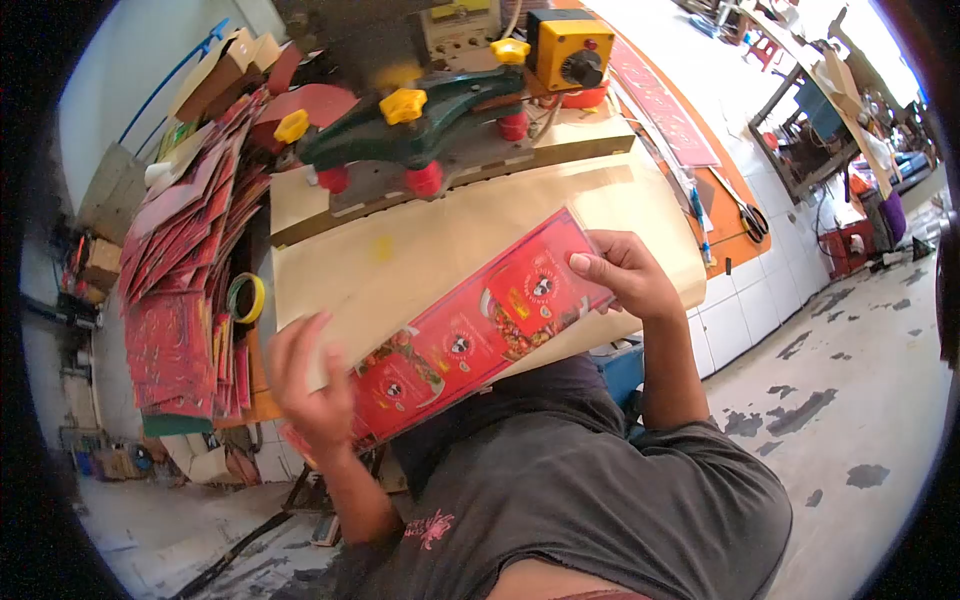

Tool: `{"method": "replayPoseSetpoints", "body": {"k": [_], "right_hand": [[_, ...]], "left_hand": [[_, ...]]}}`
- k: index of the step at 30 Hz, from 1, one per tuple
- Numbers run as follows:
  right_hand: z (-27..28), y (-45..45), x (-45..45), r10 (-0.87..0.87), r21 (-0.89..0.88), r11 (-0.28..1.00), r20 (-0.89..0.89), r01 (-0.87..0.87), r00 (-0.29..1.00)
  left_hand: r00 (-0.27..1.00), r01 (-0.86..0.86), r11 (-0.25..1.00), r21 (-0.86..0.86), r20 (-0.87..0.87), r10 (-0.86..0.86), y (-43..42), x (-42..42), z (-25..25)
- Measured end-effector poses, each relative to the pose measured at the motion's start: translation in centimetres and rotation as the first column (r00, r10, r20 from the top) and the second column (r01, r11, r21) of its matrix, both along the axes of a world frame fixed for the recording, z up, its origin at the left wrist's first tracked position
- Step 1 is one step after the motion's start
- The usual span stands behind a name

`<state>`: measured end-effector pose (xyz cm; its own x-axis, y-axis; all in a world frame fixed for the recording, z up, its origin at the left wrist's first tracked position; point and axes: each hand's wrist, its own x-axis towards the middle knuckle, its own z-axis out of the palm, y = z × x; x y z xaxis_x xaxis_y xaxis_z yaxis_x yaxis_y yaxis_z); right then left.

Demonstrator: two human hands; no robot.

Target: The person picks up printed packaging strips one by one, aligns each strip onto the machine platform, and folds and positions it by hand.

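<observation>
My right hand (632,277) pinches the upper right end of a long red printed packaging sheet (462,343), thumb on top. The sheet carries repeated food pictures and round white logos, and slants across in front of my body. At its lower left end is my left hand (315,388), somewhat blurred, its fingers stretched out and apart; whether its palm touches the sheet I cannot tell. Beneath and behind the sheet lies a tan board or paper surface (330,275) on the bench.
A green press machine (440,128) with yellow knobs stands at the back, beside a yellow control box (570,52). Stacked red printed sheets (175,270) rise on the left, near a yellow tape roll (246,298). Black-handled scissors (752,222) lie at the orange table's right edge.
</observation>
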<state>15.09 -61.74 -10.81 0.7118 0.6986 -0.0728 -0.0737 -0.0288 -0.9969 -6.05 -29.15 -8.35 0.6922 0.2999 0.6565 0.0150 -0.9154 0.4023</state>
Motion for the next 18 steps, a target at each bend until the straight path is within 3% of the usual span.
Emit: {"method": "replayPoseSetpoints", "body": {"k": [3,5,11,13,18], "right_hand": [[2.1,1.4,-1.3,0.083,0.005,0.997,-0.027,-0.083,0.996],[2.3,1.9,-1.9,0.142,-0.052,0.989,-0.004,-0.142,0.99],[2.1,3.4,-3.1,0.222,-0.062,0.974,0.088,-0.217,0.971],[2.3,3.4,-3.2,0.26,-0.1,0.964,0.173,-0.246,0.95],[2.3,3.6,-3.0,0.281,-0.111,0.958,0.185,-0.265,0.942]], "left_hand": [[0.965,0.259,0.965,0.049,-0.063,-0.256,-3.6,3.6,1.7],[0.935,0.339,0.941,0.022,-0.117,-0.334,-5.5,5.3,2.7],[0.891,0.441,0.898,0.002,-0.124,-0.437,-7.7,9.1,3.0],[0.893,0.437,0.899,-0.004,-0.119,-0.434,-7.7,9.5,3.0],[0.902,0.419,0.908,0.003,-0.117,-0.416,-7.7,9.8,3.1]]}}
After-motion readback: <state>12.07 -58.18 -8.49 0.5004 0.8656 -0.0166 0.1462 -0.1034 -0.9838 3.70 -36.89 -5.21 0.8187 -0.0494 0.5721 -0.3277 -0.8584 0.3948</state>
